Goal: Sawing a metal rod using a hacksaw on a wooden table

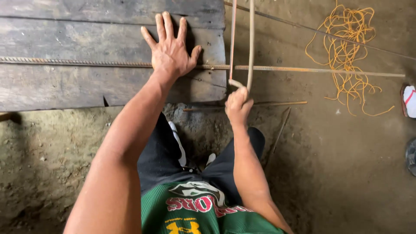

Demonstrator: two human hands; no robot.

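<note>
The left hand [170,51] lies flat on the plank [65,82], with its fingers [161,25] spread wide apart. It presses on a long rusty bar [86,62] that lies across the plank and sticks out over the dirt floor [346,173]. The right hand [237,104] is closed in a fist around the bent end of a thin rod [250,43], just beside the plank's edge. The rod crosses over the bar. An orange cord [346,52] lies tangled on the floor, well apart.
</note>
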